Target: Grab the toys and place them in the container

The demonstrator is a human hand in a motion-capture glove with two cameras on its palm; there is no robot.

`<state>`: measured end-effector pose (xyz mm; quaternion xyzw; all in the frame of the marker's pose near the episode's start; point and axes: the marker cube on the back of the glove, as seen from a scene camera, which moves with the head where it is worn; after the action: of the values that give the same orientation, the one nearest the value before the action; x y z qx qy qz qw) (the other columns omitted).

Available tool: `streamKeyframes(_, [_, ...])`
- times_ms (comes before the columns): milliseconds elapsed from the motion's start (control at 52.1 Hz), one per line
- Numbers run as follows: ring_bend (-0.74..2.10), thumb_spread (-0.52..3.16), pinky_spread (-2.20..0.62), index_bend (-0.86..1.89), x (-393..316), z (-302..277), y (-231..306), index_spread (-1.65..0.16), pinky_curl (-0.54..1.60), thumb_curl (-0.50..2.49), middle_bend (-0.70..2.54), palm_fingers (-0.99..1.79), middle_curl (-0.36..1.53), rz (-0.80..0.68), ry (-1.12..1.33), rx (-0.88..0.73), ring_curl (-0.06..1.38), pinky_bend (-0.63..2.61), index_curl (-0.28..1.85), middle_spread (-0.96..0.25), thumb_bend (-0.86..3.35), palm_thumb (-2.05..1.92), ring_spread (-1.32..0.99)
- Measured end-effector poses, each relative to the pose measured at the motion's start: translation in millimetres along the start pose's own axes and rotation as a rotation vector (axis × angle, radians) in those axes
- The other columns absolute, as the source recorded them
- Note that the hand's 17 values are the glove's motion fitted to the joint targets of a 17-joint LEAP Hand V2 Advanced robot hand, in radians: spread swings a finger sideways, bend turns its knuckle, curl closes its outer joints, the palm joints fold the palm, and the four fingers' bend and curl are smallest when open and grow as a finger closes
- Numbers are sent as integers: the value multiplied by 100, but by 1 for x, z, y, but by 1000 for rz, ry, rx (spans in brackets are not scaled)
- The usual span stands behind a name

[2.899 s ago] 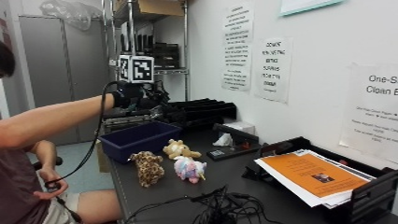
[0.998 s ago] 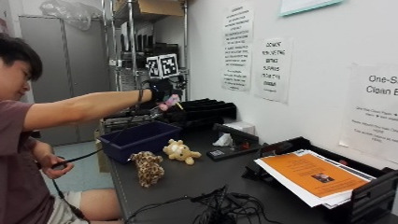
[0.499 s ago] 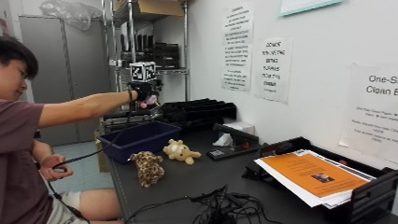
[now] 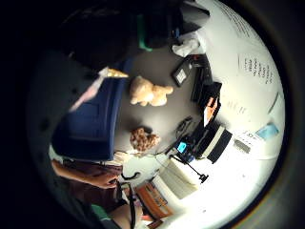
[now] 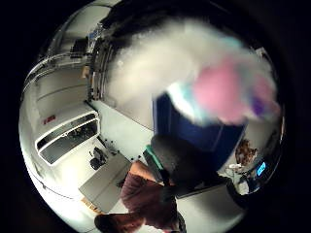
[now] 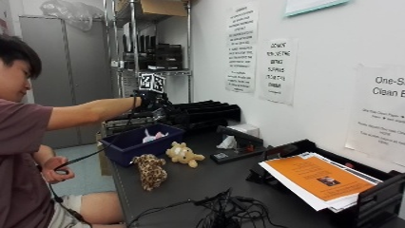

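My gloved right hand (image 6: 152, 102) hovers over the blue container (image 6: 130, 146) at the table's left end, with nothing in its fingers. A white and pink unicorn toy (image 6: 150, 137) shows inside the container, just under the hand. The thumb side palm view is filled by the blurred unicorn toy (image 5: 218, 92) in front of the container (image 5: 214, 136). Its golden horn (image 4: 116, 73) shows beside the container (image 4: 95, 124). A tan teddy bear (image 6: 182, 154) (image 4: 145, 93) and a leopard-spotted toy (image 6: 150, 170) (image 4: 144, 140) lie on the dark table (image 6: 190, 190) beside the container.
Black stacked trays (image 6: 202, 111) stand behind the container, against a metal shelf (image 6: 133, 57). A black device (image 6: 237, 149) lies mid-table. A paper tray with an orange sheet (image 6: 316, 178) sits at the right. Tangled cables (image 6: 221, 213) lie near the front edge.
The unicorn toy has left the table beside the teddy bear. My hand carried it up, moved left over the container and came lower; the toy now lies in the container.
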<state>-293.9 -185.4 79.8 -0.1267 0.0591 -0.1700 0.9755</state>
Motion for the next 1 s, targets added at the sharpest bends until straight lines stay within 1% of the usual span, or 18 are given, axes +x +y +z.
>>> streamKeyframes(38, [64, 98, -10, 13, 6, -2, 3, -20, 56, 70, 31, -66, 49, 19, -5, 17, 52, 136, 61, -2, -10, -1, -13])
streamKeyframes(77, [53, 101, -6, 7, 14, -6, 8, -20, 55, 67, 22, -59, 45, 37, -3, 25, 47, 133, 53, 0, -8, -4, -9])
streamKeyframes(192, [36, 106, 1, 4, 44, -22, 30, -21, 51, 58, 9, -46, 38, 119, 22, 36, 38, 123, 41, 3, -6, -5, -2])
streamKeyframes(288, [30, 109, 4, 4, 64, -38, 42, -21, 47, 52, 7, -41, 33, 183, 74, 20, 35, 118, 35, 3, -5, -5, 1])
streamKeyframes(365, [28, 111, 6, 4, 90, -42, 66, -21, 45, 48, 8, -38, 30, 222, 78, 35, 35, 115, 31, 3, -5, -5, 3])
streamKeyframes(557, [31, 119, 7, 2, 158, -13, 141, -21, 42, 42, 10, -33, 26, 326, 66, -5, 36, 111, 22, 1, -2, -1, 4])
streamKeyframes(729, [31, 122, 6, 3, 181, 39, 181, -21, 40, 38, 12, -32, 24, 321, 13, -22, 36, 108, 17, 0, -2, -1, 4])
streamKeyframes(864, [34, 123, 6, 3, 184, 125, 187, -21, 38, 36, 13, -26, 24, 277, -130, -27, 38, 105, 14, 0, -3, -2, 3])
streamKeyframes(960, [36, 123, 6, 4, 177, 193, 177, -21, 38, 35, 15, -23, 24, 268, -261, -105, 38, 105, 13, 0, -2, -1, 3])
streamKeyframes(998, [37, 122, 6, 5, 173, 220, 173, -21, 37, 35, 15, -22, 24, 255, -274, -136, 38, 105, 13, 0, -2, -1, 3])
